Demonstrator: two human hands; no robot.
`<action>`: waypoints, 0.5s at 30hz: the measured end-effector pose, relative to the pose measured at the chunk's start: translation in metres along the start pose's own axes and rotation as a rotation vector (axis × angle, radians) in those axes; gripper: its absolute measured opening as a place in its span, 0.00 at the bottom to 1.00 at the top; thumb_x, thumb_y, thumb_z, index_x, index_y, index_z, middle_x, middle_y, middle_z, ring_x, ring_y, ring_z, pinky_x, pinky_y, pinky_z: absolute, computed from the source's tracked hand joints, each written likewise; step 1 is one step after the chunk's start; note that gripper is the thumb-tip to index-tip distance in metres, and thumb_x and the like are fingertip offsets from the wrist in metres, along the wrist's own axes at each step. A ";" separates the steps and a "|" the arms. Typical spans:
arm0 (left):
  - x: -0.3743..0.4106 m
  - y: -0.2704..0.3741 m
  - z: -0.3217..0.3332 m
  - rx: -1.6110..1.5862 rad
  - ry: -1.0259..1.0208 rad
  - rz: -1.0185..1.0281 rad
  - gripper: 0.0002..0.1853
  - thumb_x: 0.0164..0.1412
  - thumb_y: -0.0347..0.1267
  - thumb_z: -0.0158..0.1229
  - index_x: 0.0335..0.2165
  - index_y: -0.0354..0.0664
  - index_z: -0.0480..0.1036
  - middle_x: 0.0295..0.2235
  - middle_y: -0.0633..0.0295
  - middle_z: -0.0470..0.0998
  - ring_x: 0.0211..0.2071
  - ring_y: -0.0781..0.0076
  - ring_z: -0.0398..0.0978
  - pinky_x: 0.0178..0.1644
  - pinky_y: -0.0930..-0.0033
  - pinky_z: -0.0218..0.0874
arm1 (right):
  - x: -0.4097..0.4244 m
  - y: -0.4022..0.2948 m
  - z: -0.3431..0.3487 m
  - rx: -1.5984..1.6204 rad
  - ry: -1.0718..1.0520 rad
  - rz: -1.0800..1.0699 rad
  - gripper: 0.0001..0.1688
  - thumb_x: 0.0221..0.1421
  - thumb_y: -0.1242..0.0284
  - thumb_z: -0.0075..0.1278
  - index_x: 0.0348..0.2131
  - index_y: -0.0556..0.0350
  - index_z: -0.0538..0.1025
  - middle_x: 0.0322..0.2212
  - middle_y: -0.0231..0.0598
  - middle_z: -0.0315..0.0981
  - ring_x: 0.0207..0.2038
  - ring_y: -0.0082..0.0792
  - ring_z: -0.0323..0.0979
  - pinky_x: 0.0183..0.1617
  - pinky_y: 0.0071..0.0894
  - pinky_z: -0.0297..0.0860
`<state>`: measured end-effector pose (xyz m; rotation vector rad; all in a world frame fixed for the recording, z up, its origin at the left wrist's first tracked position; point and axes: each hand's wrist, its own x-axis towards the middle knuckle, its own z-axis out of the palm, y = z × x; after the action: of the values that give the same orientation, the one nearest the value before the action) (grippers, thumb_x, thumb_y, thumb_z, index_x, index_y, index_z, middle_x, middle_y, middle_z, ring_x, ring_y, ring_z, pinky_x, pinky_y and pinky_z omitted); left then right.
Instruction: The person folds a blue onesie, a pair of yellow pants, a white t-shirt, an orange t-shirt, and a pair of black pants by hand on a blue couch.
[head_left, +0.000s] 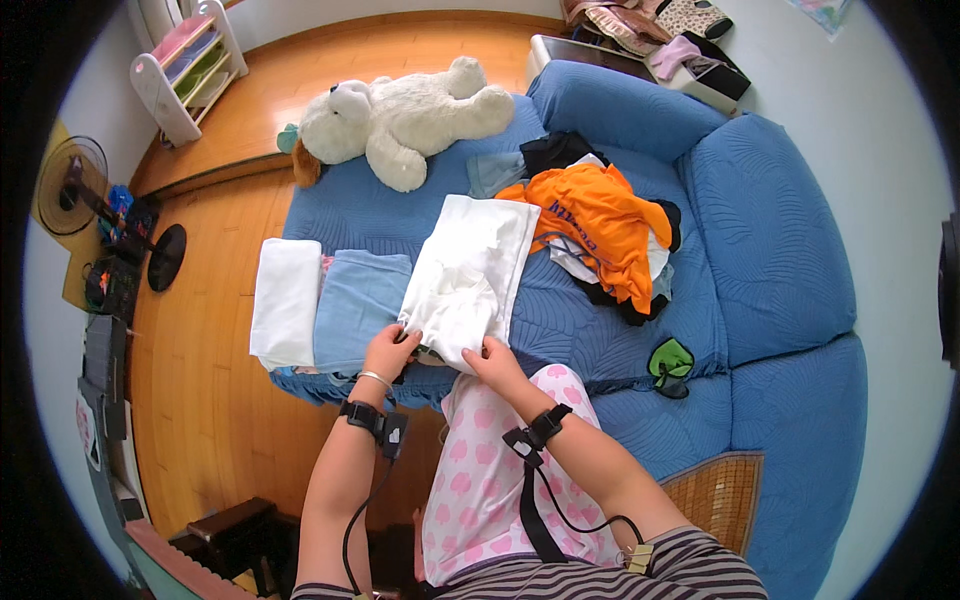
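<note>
A white garment (454, 300) is pinched at its near edge by both my hands. My left hand (391, 351) grips the left corner, and my right hand (495, 364) grips the near edge further right. Under and beyond it lies a larger flat white cloth (484, 232). Just left of that is a folded light blue garment (364, 300), and left again a folded white garment (286, 300). To the right sits a loose heap of clothes, with an orange printed shirt (596, 217) on top and black, white and blue pieces under it.
All this lies on a blue-covered sofa (772, 240). A white plush dog (405, 120) lies along its far edge. A small green and black item (671, 364) is at the right, near a woven mat (716, 499). A fan (166, 255) stands on the wooden floor at left.
</note>
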<state>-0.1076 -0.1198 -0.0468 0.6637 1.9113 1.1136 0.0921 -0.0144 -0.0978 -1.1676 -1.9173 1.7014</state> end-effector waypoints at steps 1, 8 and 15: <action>0.003 0.000 -0.002 -0.022 -0.016 -0.001 0.16 0.57 0.39 0.59 0.33 0.33 0.73 0.23 0.65 0.75 0.20 0.80 0.70 0.25 0.75 0.62 | 0.007 0.004 0.006 0.032 0.045 0.016 0.26 0.51 0.60 0.54 0.40 0.67 0.73 0.30 0.47 0.76 0.32 0.35 0.75 0.36 0.32 0.69; 0.005 0.015 -0.004 -0.136 0.019 0.083 0.16 0.56 0.37 0.59 0.29 0.31 0.73 0.23 0.64 0.74 0.24 0.74 0.70 0.30 0.71 0.63 | 0.042 -0.030 -0.012 0.411 0.014 0.293 0.22 0.55 0.67 0.49 0.45 0.65 0.71 0.37 0.44 0.75 0.37 0.38 0.75 0.42 0.38 0.71; 0.003 -0.024 -0.001 0.156 0.307 0.353 0.16 0.55 0.35 0.57 0.22 0.30 0.71 0.20 0.56 0.72 0.23 0.74 0.68 0.29 0.70 0.60 | 0.044 -0.046 -0.002 0.898 0.007 0.331 0.27 0.53 0.77 0.43 0.53 0.61 0.63 0.48 0.45 0.67 0.48 0.42 0.69 0.50 0.42 0.68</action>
<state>-0.1109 -0.1297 -0.0686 0.9935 2.2151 1.3563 0.0502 0.0221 -0.0662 -1.1078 -0.7525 2.3241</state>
